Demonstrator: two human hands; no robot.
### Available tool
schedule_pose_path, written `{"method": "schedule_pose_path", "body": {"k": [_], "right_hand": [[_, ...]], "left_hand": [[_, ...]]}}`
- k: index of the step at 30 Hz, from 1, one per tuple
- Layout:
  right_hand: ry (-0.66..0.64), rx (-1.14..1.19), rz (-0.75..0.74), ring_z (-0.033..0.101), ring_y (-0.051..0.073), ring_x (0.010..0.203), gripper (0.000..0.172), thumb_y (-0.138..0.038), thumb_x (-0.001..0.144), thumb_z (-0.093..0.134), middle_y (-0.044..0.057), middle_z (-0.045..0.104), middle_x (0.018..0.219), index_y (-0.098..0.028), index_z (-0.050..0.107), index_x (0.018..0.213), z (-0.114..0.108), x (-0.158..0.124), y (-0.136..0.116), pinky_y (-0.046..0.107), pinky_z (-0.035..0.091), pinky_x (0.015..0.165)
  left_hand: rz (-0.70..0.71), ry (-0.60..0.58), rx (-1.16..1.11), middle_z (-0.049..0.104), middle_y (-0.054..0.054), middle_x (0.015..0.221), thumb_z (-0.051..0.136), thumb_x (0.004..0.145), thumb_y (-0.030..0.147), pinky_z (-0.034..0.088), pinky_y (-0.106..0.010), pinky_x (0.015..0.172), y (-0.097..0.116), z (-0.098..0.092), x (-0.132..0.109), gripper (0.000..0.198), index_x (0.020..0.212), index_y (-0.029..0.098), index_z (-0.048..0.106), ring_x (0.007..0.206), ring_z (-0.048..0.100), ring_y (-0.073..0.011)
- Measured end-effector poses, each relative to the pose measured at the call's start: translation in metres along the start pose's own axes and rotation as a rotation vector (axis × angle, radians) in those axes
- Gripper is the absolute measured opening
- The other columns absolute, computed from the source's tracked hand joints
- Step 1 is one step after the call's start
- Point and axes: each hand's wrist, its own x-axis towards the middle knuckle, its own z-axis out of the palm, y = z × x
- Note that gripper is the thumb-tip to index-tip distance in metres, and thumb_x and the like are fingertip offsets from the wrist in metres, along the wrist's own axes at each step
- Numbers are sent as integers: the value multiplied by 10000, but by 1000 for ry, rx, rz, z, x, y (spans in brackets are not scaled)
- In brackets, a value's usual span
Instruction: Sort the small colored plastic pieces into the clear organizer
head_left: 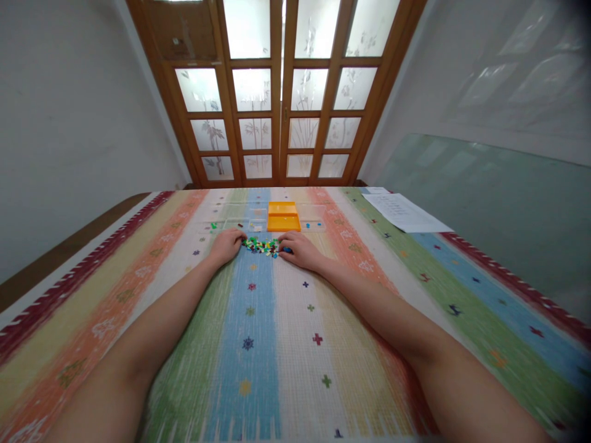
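Observation:
A small heap of mixed green, white, yellow, dark red and blue pieces (pixel 261 246) lies on the striped tablecloth. My left hand (pixel 227 245) rests at the heap's left edge, its fingers bent together by the pieces; whatever they hold is too small to make out. On the right side, my right hand (pixel 298 250) touches the heap with curled fingers, and blue shows under them. Behind the heap stands an open orange box (pixel 284 223). Clear compartment trays flank it, with green pieces (pixel 213 226) on the left and blue pieces (pixel 308 225) on the right.
White printed sheets (pixel 401 211) lie at the back right of the striped tablecloth (pixel 295 369). A glass panel (pixel 462 203) leans along the right wall. Wooden doors with frosted panes (pixel 256 89) stand beyond the table's far edge.

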Motion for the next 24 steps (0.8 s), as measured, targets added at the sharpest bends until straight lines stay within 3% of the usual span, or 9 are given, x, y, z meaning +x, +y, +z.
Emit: {"method": "schedule_pose_path", "body": {"k": [13,24], "right_hand": [[-11,36,-8,622,244,1100,117,-197,918,693,71,711,1136,-249,765,994,0,2,-3,420,469,998],[-9,-9,-17,617,234,1076,106,-213,964,651,77,720,1079,-227,755,952,2,1,2,394,463,969]], "left_hand": [[61,-69,-163,719,-36,921,597,840,264,491,-298,746,-6,-13,-1,251,996,233,792,765,627,-183],[35,-71,-231,717,-32,877,626,854,320,462,-288,708,-7,-14,-1,193,931,214,768,751,610,-180]]}}
